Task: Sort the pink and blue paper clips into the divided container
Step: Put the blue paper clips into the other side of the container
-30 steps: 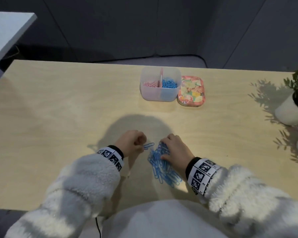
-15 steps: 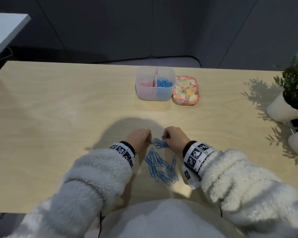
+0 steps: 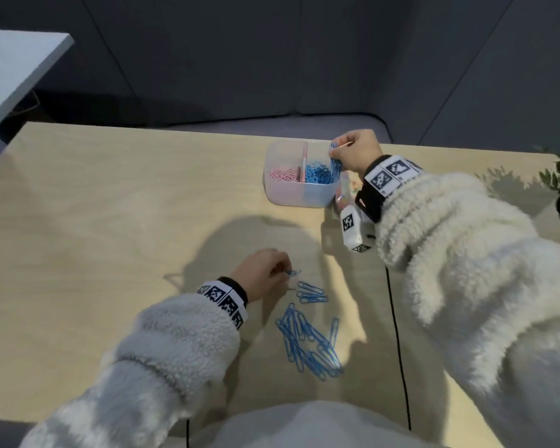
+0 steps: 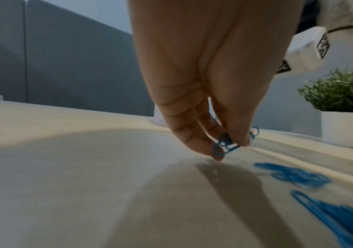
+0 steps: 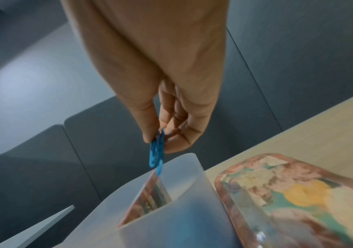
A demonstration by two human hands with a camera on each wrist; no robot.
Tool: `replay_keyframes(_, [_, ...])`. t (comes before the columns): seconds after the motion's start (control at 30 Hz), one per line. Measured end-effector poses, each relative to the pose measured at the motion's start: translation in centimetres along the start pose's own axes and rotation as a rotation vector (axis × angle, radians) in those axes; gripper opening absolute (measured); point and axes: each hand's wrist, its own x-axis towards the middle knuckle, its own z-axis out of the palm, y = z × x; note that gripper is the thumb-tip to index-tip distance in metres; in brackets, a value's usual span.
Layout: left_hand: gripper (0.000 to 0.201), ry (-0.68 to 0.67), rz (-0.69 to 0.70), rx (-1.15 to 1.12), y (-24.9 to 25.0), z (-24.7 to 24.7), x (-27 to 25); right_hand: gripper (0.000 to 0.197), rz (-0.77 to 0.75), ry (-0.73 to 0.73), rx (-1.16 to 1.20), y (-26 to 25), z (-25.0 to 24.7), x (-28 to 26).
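A translucent divided container (image 3: 296, 197) stands at the table's far middle, with pink clips (image 3: 284, 173) in its left half and blue clips (image 3: 319, 173) in its right half. My right hand (image 3: 353, 154) hangs over the right half's far corner and pinches a bunch of blue clips (image 3: 336, 164) (image 5: 157, 155) that dangle into it. Near the front, my left hand (image 3: 262, 275) pinches a few blue clips (image 3: 293, 273) (image 4: 224, 146) just above the table. A loose pile of blue clips (image 3: 307, 342) lies to its right, and three more clips (image 3: 311, 292) lie closer to the hand.
The container's flowered lid (image 5: 298, 198) lies flat just right of the container, mostly hidden under my right wrist in the head view. A potted plant in a white pot (image 4: 343, 107) stands at the table's right edge. A black cable (image 3: 398, 344) runs down the table's right side.
My right hand has lifted off the pile with a bunch of blue clips and travelled far forward to the container. My left hand stays by the pile, still pinching clips.
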Motion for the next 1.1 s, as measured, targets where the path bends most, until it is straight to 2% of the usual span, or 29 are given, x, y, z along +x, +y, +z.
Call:
replay_keyframes(0.1, [0.014, 0.131, 0.006, -0.049, 0.8, -2.2, 1.7, 0.008, 0.034, -0.025, -0.041, -0.1, 1.2, 1.4])
replay_keyframes(0.17, [0.015, 0.224, 0.016, -0.061, 1.7, -3.8, 3.5, 0.016, 0.035, -0.063, -0.101, 0.0, 1.7, 1.6])
replay_keyframes(0.27, [0.012, 0.382, 0.067, -0.071, 3.4, -5.7, 6.9, 0.025, -0.024, -0.028, -0.093, 0.3, 1.0, 0.9])
replay_keyframes(0.33, [0.017, 0.432, 0.068, -0.070, 4.6, -6.6, 9.5, 0.029, -0.067, -0.001, -0.054, 0.9, 0.0, -0.2])
replay_keyframes(0.43, [0.023, 0.367, -0.011, 0.047, 6.0, -7.9, 12.8, 0.030, -0.097, 0.005, -0.014, 2.4, -1.4, -2.6])
replay_keyframes(0.57, [0.028, 0.308, 0.014, 0.169, 6.7, -8.2, 13.9, 0.021, -0.106, -0.052, 0.066, 4.7, -2.8, -6.7])
replay_keyframes(0.67, [0.033, 0.314, 0.061, 0.176, 6.4, -7.4, 11.4, 0.023, -0.127, -0.223, -0.095, 7.8, -3.0, -10.7])
replay_keyframes(0.73, [0.034, 0.239, 0.152, 0.160, 5.4, -6.1, 8.3, 0.030, -0.150, -0.346, -0.272, 10.5, -2.9, -13.3])
replay_keyframes(0.77, [0.041, 0.145, 0.194, 0.184, 4.7, -5.1, 6.6, 0.027, -0.153, -0.400, -0.348, 11.9, -2.7, -14.5])
replay_keyframes(0.83, [0.074, -0.055, 0.237, 0.264, 3.1, -3.1, 3.3, 0.024, -0.128, -0.488, -0.478, 13.6, -2.3, -17.2])
replay_keyframes(0.93, [0.121, -0.215, 0.233, 0.396, 0.8, 0.1, 0.0, 0.051, -0.077, -0.553, -0.555, 14.8, -1.3, -20.1])
replay_keyframes(1.0, [0.132, -0.257, 0.235, 0.455, 0.0, 1.6, -1.4, 0.060, -0.097, -0.568, -0.574, 14.7, -0.7, -21.6])
replay_keyframes(1.1, [0.135, -0.272, 0.233, 0.487, -0.1, 3.1, -2.2, 0.075, -0.143, -0.557, -0.610, 14.5, 0.5, -23.3])
